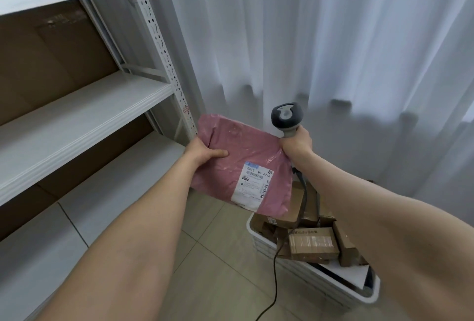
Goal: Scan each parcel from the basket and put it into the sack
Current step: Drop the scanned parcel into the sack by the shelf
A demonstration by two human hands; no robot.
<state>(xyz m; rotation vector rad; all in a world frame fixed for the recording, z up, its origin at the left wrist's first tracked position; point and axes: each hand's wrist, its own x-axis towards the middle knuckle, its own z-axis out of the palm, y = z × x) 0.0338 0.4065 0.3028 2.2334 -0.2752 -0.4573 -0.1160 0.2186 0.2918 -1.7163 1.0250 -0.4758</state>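
**Head view: parcel lifted, label not yet under the scanner**

Head camera shows the pink parcel (238,167) held in the air at the centre of the frame, above and to the 10 o'clock side of the basket (315,279). Its long axis runs from 11 o'clock down to 5 o'clock, face turned up toward the camera. The white label (254,184) sits at the 5 o'clock end.

The left hand (202,152) has its grip closed on the parcel's 9 o'clock edge, thumb pressed flat on top. The right hand (295,145) has its grip wrapped round the handle of the scanner (287,115) and touches the parcel's 2 o'clock corner. The scanner's head stands upright at 12 o'clock above that fist.

The label lies at 7 o'clock from the scanner, and the right hand is the nearer one to it. The scanner does not look aimed at the label, so the next move likely calls for tipping its head down that way.

Brown boxes (313,243) fill the basket, and the scanner's cable (275,282) trails across them to the floor (218,256). White shelving (84,115) stands at 9 o'clock, a curtain (333,38) at 12 o'clock. No sack is in view.
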